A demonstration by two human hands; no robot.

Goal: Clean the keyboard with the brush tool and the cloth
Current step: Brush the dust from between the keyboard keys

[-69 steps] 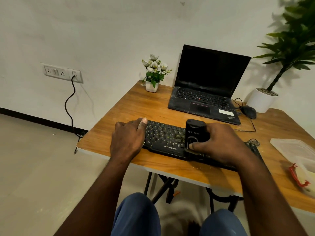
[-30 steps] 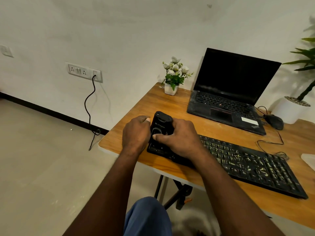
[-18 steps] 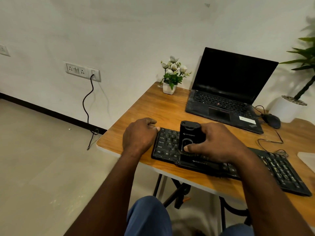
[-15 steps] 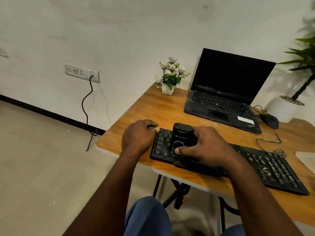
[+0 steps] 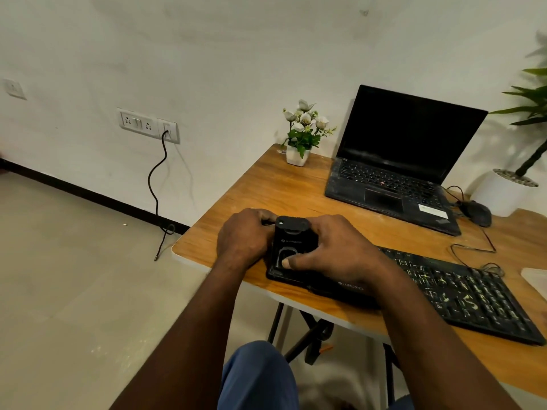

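Note:
A black keyboard (image 5: 461, 294) lies along the front of the wooden table (image 5: 281, 190), with pale crumbs among its right-hand keys. My right hand (image 5: 337, 253) grips the black brush tool (image 5: 291, 241) and holds it on the keyboard's far left end, thumb across its lower face. My left hand (image 5: 242, 238) rests curled over the keyboard's left edge, touching the tool's side. Bristles are hidden under the tool. No cloth is visible.
A black laptop (image 5: 396, 170) stands open at the back. A small flower pot (image 5: 299, 155) sits left of it, a mouse (image 5: 478, 213) with a looping cable and a white plant pot (image 5: 503, 193) to its right. A pale container edge (image 5: 535, 276) shows far right.
My right hand has slid the brush tool left along the keyboard to its left end, up against my left hand. The left hand has stayed on the keyboard's left edge.

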